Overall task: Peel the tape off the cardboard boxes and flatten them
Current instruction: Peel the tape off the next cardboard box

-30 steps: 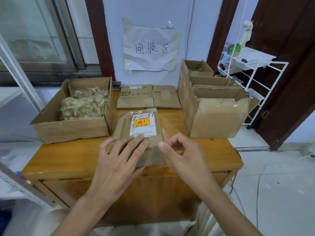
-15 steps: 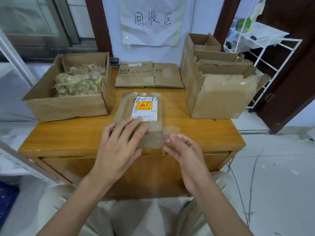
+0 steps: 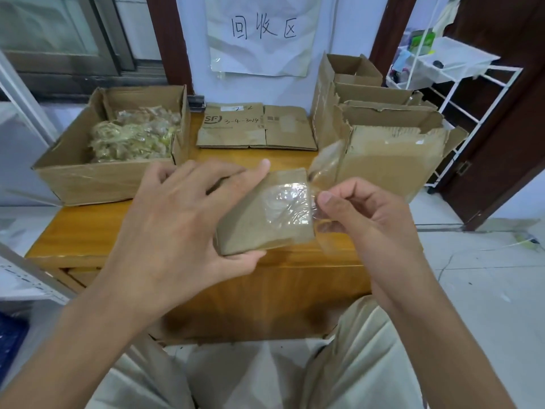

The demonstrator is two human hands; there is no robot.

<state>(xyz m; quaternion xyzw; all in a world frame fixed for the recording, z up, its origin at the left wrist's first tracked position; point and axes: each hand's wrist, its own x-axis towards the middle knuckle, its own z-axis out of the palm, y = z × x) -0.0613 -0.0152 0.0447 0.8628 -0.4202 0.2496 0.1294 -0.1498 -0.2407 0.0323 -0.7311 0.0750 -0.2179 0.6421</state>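
Note:
A small brown cardboard box [image 3: 250, 222] is lifted off the wooden table [image 3: 82, 234] and tipped so its end faces me. My left hand [image 3: 182, 219] grips it from the left, thumb under its lower edge and fingers over the top. My right hand [image 3: 362, 208] pinches a strip of clear tape [image 3: 321, 169] that stands partly peeled away from the box's right edge. More wrinkled clear tape [image 3: 287, 205] still clings to the box's face. The box's label is hidden.
At the table's back left is an open box filled with crumpled tape [image 3: 132, 137]. Flattened cardboard [image 3: 256, 126] lies at the back centre. Open boxes [image 3: 389, 152] stand at the right. A white wire rack [image 3: 460, 72] stands beyond them. A paper sign [image 3: 262, 33] hangs on the wall.
The small box was lying flat on the table under my left hand; now it is raised and tipped toward me, and my right hand has pulled tape off its right edge.

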